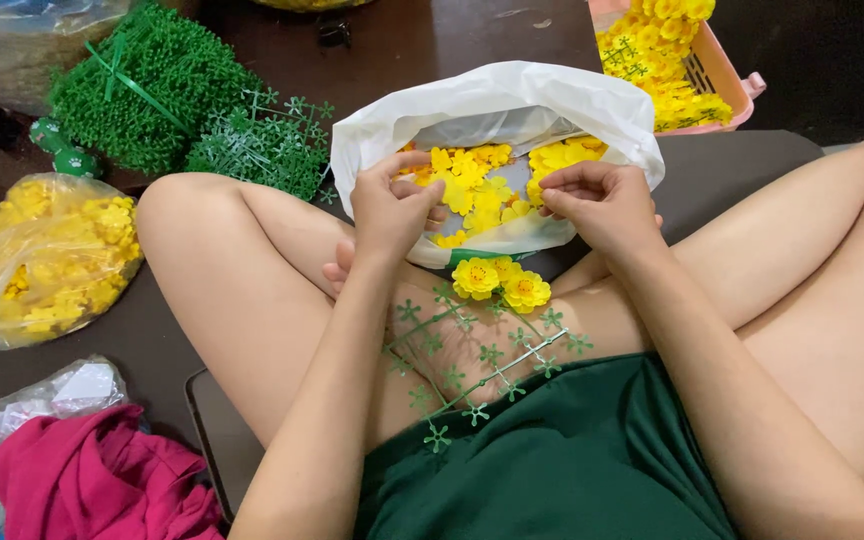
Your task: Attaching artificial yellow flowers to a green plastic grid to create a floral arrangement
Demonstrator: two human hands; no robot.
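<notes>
I see the left grip (389,205) pinched on yellow petals at the near edge of the white bag (492,100), and the right grip (597,195) pinched on a small yellow petal (552,187) just beside it. More yellow flowers (472,180) lie inside the bag. Below both grips, a green stem frame (472,360) with two flowers (500,282) rests on my lap.

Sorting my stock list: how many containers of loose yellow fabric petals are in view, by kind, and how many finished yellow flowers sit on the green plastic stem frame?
White plastic bag, under both hands: 1
Clear plastic bag, lying at the left: 1
Pink plastic basket, at the top right: 1
Finished yellow flowers on the green plastic stem frame: 2
Total: 3 containers, 2 flowers
</notes>
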